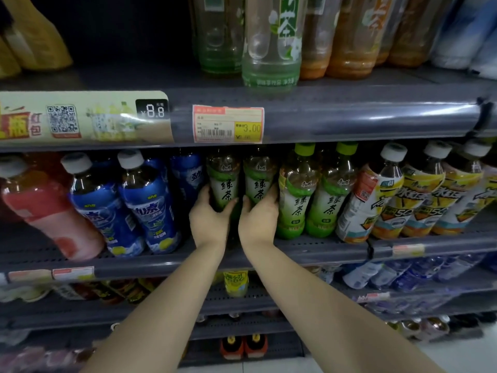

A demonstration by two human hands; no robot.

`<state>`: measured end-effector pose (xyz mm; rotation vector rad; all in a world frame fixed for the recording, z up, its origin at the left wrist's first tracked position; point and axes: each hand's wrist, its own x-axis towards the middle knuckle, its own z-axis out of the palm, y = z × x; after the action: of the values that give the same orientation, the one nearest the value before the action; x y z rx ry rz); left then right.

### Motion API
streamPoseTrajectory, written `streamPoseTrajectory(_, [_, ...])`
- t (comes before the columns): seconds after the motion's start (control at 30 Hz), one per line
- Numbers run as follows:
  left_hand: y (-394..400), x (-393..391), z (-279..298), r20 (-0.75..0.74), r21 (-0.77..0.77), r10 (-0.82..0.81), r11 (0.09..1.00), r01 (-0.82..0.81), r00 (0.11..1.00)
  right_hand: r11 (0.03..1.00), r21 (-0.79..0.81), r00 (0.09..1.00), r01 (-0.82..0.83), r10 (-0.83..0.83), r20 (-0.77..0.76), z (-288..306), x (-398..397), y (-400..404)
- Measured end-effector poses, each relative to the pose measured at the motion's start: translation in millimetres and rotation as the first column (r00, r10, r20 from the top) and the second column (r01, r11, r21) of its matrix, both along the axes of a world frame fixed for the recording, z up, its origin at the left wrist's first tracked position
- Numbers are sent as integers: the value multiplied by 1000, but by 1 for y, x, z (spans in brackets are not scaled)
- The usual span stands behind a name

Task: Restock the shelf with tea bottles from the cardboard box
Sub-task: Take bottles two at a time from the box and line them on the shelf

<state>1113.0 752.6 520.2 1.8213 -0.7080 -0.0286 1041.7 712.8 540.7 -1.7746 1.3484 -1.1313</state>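
Observation:
Two green tea bottles stand side by side on the middle shelf (309,251). My left hand (209,224) grips the lower part of the left green tea bottle (224,179). My right hand (258,219) grips the right green tea bottle (259,179). Both bottles are upright, and their caps are hidden behind the price rail of the shelf above. Two more green tea bottles (314,192) with light green caps stand just to the right, closer to the shelf's front edge. The cardboard box is not in view.
Blue-labelled drink bottles (129,205) and a pink drink bottle (40,208) lean at the left. Yellow iced tea bottles (408,195) fill the right. The upper shelf holds larger tea bottles (271,44) above a price tag (228,123). Lower shelves carry more drinks.

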Motion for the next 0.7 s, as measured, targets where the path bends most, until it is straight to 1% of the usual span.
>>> streamPoseTrajectory(0.07, [3,4,0,44,30,-22,999,20,999,1000,-3,1000,6,-6,-26,-1,2,-1])
streamPoseTrajectory(0.2, [11,8,5,98,65,-72,996,65,993,999,-25,985,38,-41,-168,-2,7,-4])
streamPoseTrajectory(0.3, [18,7,7,98,88,-72,994,64,993,986,-156,958,62,-103,-266,-6,5,-4])
streamPoseTrajectory(0.37, [25,5,6,101,101,-76,993,66,992,976,-219,930,7,-87,-357,-8,0,-2])
streamPoseTrajectory(0.4, [29,5,7,105,107,-79,992,67,991,973,-225,904,-54,-48,-424,-6,-3,0])
streamPoseTrajectory(0.43, [34,4,7,109,111,-80,992,68,991,969,-197,863,-147,29,-504,-7,-7,1])
streamPoseTrajectory(0.47, [39,3,6,110,113,-81,991,68,991,949,-185,792,-257,97,-603,-9,-11,3])
streamPoseTrajectory(0.5, [43,1,7,110,114,-82,991,69,991,925,-216,753,-312,102,-650,-10,-17,7])
streamPoseTrajectory(0.53, [48,0,7,111,116,-83,991,70,990,909,-243,700,-340,72,-711,-10,-24,9])
streamPoseTrajectory(0.57, [51,-1,8,114,123,-84,990,70,990,891,-237,625,-387,64,-778,-8,-29,9])
streamPoseTrajectory(0.6, [54,-1,8,118,130,-86,989,70,989,899,-218,582,-380,49,-811,-5,-32,10])
streamPoseTrajectory(0.63, [56,-2,9,119,136,-89,988,73,989,888,-182,506,-423,65,-860,-5,-39,12])
streamPoseTrajectory(0.67, [58,-2,9,117,138,-93,987,77,989,881,-156,495,-446,97,-864,-7,-43,12])
streamPoseTrajectory(0.7, [60,-3,9,113,138,-96,987,80,989,870,-191,501,-455,73,-863,-6,-44,13])
